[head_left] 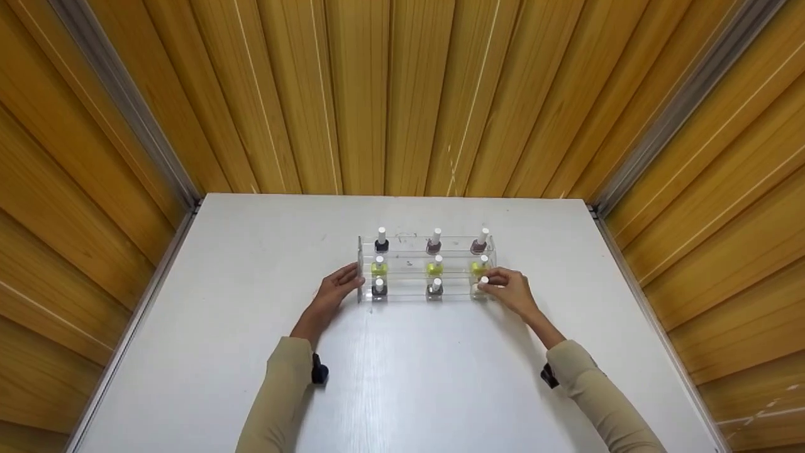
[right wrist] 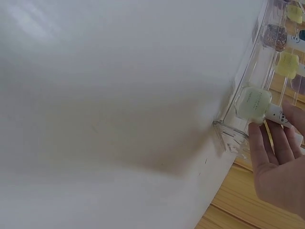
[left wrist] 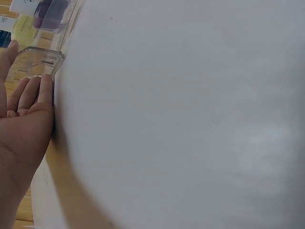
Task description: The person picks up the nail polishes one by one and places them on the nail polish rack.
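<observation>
A clear acrylic stepped rack stands on the table, holding nail polish bottles in three rows. My left hand is at its left end, with extended fingers touching the end panel. At the right end, my right hand pinches the white cap of a pale nail polish bottle in the front row. That bottle sits within the rack's lowest step. Dark glittery bottles share the front row; yellow ones fill the middle row. The back row has a dark bottle and two mauve-brown ones.
The white table extends around the rack, its far edge meeting a wood-patterned corrugated wall. Similar panels and grey metal posts flank both sides. A small black device is worn at each wrist.
</observation>
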`<state>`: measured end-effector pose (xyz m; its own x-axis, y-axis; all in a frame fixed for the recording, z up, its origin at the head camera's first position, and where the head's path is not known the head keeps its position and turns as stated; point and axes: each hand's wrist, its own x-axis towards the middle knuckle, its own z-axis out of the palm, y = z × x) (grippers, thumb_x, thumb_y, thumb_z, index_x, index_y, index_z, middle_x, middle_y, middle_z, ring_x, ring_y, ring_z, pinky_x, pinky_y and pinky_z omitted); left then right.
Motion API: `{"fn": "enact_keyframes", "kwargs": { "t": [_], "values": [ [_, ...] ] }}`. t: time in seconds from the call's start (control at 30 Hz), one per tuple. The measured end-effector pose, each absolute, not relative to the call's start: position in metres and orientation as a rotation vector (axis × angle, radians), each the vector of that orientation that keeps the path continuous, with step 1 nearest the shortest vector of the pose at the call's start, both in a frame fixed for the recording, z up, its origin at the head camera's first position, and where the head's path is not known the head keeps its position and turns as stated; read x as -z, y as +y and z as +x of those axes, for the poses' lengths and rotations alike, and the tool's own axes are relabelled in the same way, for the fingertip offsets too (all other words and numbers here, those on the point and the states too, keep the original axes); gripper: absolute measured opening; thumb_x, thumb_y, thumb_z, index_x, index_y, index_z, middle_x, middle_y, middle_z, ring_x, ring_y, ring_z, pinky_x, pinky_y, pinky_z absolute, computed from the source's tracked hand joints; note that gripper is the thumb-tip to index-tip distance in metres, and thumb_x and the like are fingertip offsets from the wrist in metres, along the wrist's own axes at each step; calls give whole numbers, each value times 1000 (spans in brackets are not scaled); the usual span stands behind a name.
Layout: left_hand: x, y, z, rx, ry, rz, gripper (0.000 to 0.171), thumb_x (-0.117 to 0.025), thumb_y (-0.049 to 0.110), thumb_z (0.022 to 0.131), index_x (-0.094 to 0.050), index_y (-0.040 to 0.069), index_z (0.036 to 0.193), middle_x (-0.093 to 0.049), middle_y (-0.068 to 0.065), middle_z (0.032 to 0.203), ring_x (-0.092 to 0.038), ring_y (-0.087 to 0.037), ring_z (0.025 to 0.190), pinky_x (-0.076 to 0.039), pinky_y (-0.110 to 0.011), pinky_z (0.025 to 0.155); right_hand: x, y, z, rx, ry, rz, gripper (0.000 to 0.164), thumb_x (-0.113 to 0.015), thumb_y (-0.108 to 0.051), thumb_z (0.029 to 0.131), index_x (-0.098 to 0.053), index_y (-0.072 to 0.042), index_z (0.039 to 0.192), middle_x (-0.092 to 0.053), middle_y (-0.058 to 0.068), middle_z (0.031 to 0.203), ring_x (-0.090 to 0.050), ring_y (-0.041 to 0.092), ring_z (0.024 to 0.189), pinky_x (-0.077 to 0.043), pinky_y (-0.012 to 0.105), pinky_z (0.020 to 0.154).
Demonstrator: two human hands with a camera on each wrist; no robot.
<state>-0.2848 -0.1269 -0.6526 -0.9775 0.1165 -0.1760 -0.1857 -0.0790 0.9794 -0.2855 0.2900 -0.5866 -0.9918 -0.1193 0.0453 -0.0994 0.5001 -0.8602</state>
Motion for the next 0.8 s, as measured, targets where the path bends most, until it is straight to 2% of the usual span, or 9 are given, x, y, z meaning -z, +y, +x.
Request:
{"fn": "enact_keyframes", "kwargs": {
  "t": [0.3,0.43,0.53,0.7,0.8],
  "values": [
    [648,-123,-291,-2132,2004,-112,63,-73,21,96,-48,8,153,-47,-18,157,-35,-31,153,-25,-48,128,588,290,-290,1525,2746,-244,27,-80,-6,87,-72,5,110,-75,24,110,-73,39,106,-54,12,79],
    [645,-126,-293,-2084,2019,-135,63,-71,21,97,-46,9,153,-45,-18,159,-34,-32,153,-26,-49,127,587,290,-293,1570,2722,-333,29,-80,-4,87,-71,7,113,-73,27,113,-72,42,107,-60,30,89],
    [641,-128,-290,-2046,2033,-105,63,-69,20,98,-44,6,154,-42,-20,160,-33,-34,154,-29,-48,126,585,294,-291,1568,2738,-393,29,-78,-3,88,-70,8,114,-73,28,113,-71,44,106,-60,43,93],
    [621,-141,-283,-1850,2266,-6,68,-70,27,98,-41,6,156,-35,-19,164,-31,-40,153,-34,-52,122,574,310,-287,1470,2876,-421,28,-76,-3,91,-70,5,117,-72,26,116,-73,42,101,-62,42,86],
    [604,-157,-281,-1634,2521,83,73,-71,33,97,-40,5,156,-32,-22,165,-30,-45,152,-31,-58,122,568,325,-289,1388,2980,-459,38,-76,-8,92,-66,4,127,-68,27,126,-69,45,108,-60,50,89]
  ]
}}
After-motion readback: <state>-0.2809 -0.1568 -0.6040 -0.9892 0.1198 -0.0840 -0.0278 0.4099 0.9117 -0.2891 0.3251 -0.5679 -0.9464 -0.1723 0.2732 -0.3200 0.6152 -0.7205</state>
